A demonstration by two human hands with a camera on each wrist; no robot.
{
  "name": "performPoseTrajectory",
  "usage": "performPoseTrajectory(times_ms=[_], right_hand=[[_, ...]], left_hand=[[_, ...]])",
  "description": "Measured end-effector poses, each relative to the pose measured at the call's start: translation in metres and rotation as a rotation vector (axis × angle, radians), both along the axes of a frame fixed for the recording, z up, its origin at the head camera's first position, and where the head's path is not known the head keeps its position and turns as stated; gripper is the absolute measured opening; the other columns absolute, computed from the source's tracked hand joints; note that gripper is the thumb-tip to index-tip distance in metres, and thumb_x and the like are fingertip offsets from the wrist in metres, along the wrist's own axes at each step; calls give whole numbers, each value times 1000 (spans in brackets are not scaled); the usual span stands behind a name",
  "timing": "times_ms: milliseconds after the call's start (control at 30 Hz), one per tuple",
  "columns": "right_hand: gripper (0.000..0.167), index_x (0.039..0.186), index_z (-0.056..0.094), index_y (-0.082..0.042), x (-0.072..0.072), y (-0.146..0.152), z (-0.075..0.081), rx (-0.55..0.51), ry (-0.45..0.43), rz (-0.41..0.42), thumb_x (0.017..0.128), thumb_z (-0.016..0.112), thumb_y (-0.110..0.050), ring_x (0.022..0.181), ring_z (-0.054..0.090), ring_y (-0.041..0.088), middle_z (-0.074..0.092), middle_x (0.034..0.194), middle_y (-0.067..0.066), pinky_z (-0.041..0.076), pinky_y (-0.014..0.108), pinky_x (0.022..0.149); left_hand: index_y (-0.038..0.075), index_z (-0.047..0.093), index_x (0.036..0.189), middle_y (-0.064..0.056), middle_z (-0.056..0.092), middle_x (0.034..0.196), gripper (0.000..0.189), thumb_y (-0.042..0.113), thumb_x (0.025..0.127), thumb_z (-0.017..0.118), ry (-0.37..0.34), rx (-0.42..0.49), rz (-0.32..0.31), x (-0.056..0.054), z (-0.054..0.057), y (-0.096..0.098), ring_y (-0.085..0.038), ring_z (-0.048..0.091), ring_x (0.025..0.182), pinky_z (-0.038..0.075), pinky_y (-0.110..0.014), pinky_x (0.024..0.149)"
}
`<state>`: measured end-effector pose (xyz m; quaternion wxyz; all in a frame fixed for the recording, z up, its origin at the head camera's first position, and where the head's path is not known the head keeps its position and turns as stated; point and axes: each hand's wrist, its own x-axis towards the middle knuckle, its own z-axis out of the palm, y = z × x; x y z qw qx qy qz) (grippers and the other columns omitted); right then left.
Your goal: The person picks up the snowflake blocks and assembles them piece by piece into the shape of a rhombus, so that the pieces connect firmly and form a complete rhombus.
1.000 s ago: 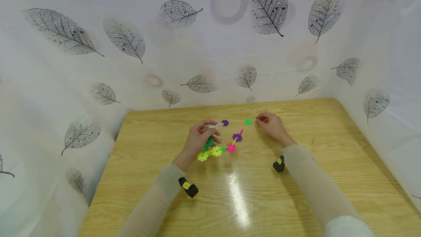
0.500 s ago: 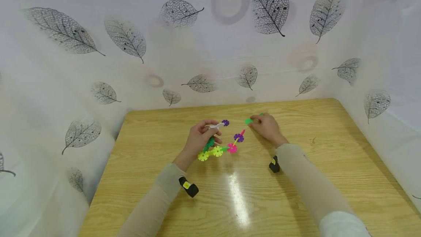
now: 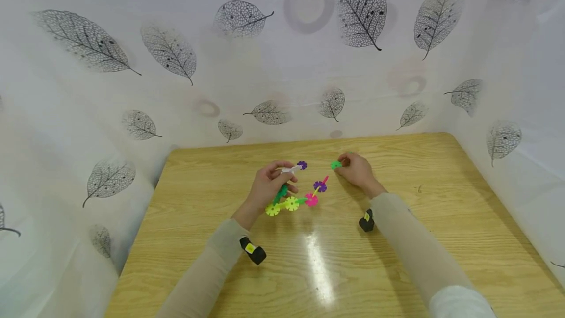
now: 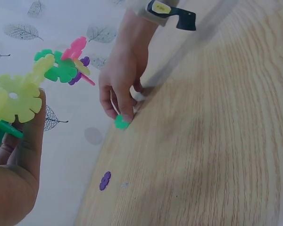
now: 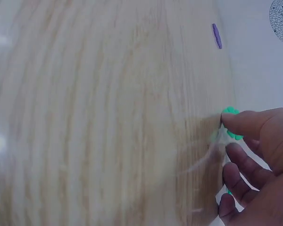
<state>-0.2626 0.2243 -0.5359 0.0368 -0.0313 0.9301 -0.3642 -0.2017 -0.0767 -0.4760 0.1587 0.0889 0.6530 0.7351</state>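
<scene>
My left hand (image 3: pixel 265 183) grips a chain of interlocking flower-shaped plastic discs (image 3: pixel 291 203). White pieces show at its fingertips; yellow, green, pink and purple ones curve round to the right. In the left wrist view the chain's yellow discs (image 4: pixel 19 99) stand over the fingers. My right hand (image 3: pixel 359 171) pinches a single green flower disc (image 3: pixel 336 165) between thumb and fingers, at the far part of the table. The right wrist view has the thumb against that green disc (image 5: pixel 230 111), partly hiding it.
A loose purple flower disc (image 3: pixel 302 165) lies on the wooden table (image 3: pixel 353 269), just beyond the left fingertips. Another bit of green (image 5: pixel 228 191) peeks out behind the right fingers. A white leaf-print curtain (image 3: pixel 265 72) stands along the table's far edge.
My right hand has moved left to the green disc and taken it between thumb and fingers; the disc has shifted slightly right. The left hand and chain have stayed almost still.
</scene>
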Motion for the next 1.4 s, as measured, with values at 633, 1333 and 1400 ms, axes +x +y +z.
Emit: performPoseTrajectory(times_ms=[633,1333,1400], right_hand=[[31,125,70,1,18,-16,46,-285,15,57,104,68,-22,105,71,40,75,111,19,57,28,83],[36,129,70,-6,41,-47,91,-406,-50,171,102,71,-29,100,76,27,81,106,13,59,50,100],[35,129,70,-6,42,-49,92,-403,-54,170,102,71,-28,102,76,32,81,106,13,59,50,100]], left_hand=[[1,63,131,2,79,90,28,11,105,63,-37,60,-3,-2,0,-3,-14,77,69,66,-27,64],[1,63,132,0,79,90,27,9,106,62,-45,76,3,-2,3,-3,-15,78,69,68,-30,66],[2,63,132,0,79,91,27,9,106,62,-42,75,2,-2,4,-3,-16,78,70,68,-31,67]])
